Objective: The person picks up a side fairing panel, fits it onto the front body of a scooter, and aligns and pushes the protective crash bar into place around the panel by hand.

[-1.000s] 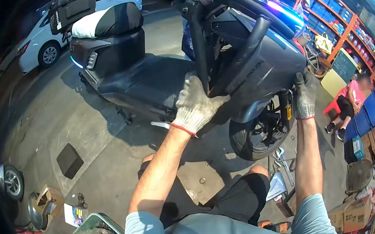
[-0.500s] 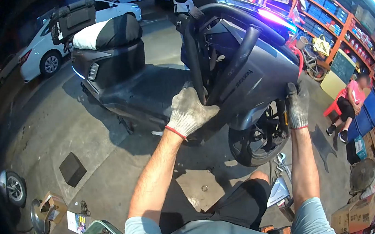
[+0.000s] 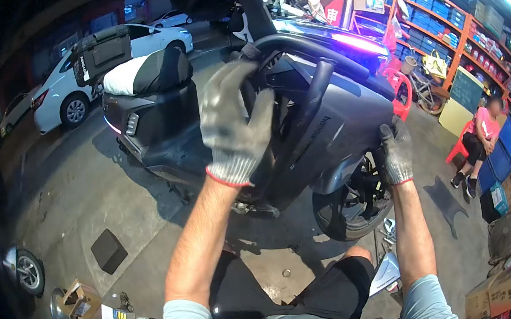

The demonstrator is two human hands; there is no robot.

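A dark grey scooter [image 3: 351, 114] stands across the view, its front end to the right. Lettering runs along its side panel, and a thick black tube bar [image 3: 318, 92] curves over that panel. My left hand [image 3: 231, 115], in a dirty white knit glove with a red cuff, is raised beside the bar, thumb and fingers apart. It covers part of the scooter's footboard area. My right hand [image 3: 398, 152], gloved alike, holds the front edge of the front panel above the front wheel [image 3: 353, 211]. Some of its fingers are hidden behind the edge.
A black block [image 3: 109, 250] lies on the floor at left, near an open cardboard box [image 3: 81, 300]. Tools [image 3: 388, 232] lie right of the front wheel. A person [image 3: 485, 127] sits at right, before orange shelves [image 3: 467, 28]. A white car [image 3: 71, 92] stands behind.
My left hand has come off the lower side panel and risen, its fingers spreading. The right hand stays at the front panel edge. Another person's arm now shows at the top.
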